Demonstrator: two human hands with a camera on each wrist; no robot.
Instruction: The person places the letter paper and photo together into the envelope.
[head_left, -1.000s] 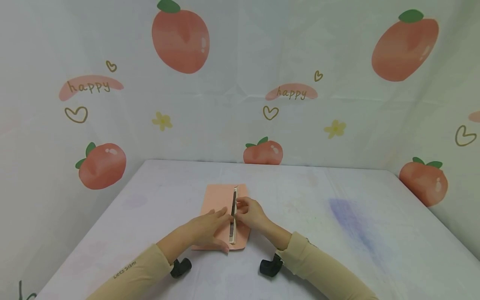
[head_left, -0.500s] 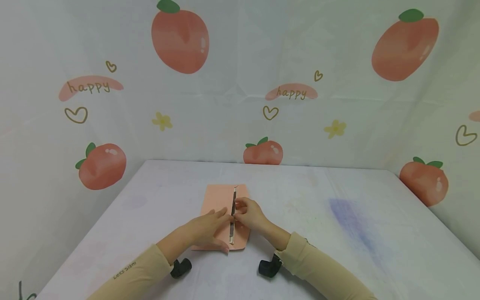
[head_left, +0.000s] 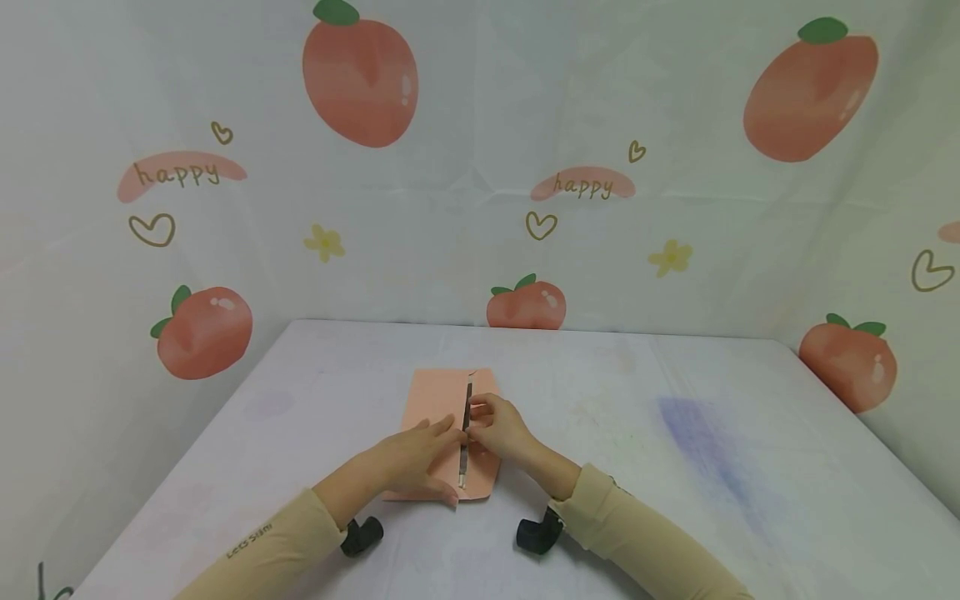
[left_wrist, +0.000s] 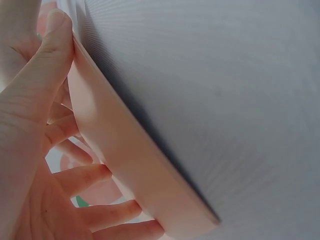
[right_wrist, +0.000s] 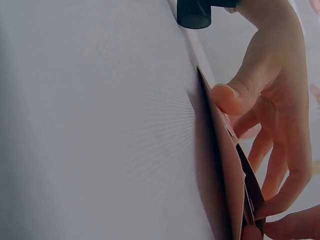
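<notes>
hands meet mid-surface: left hand (head_left: 411, 461) lies flat on pink paper (head_left: 435, 400), right hand (head_left: 501, 428) fingers pinching its dark strip (head_left: 467, 417).

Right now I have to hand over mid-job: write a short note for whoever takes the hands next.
Left hand: lies flat on the left half of the pink paper sheet, fingers straight, pinning it to the white table.
Right hand: fingers curled, pinching the thin dark strip that runs along the sheet's middle line.
Done: sheet lies flat mid-table, with the strip lined up lengthwise on it.
Left: finishing the work along the strip; how far it has got cannot be told from these views.
</notes>
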